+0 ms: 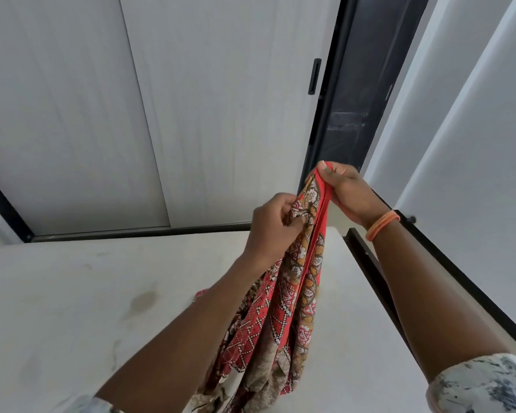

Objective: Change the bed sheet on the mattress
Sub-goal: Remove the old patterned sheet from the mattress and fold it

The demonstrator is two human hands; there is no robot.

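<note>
I see both my left hand [276, 225] and right hand [350, 190] pinching the bunched red patterned sheet [292, 308] above the bare mattress [72, 308]; I reckon a wrong edge could tangle the spread.

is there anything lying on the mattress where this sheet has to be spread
Nothing visible. The mattress is bare apart from stains; the sheet hangs bunched from the left hand and right hand.

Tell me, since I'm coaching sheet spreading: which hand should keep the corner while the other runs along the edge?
Probably the right hand: it already pinches the red hem at the top of the patterned sheet. The left hand grips lower, free to slide.
</note>
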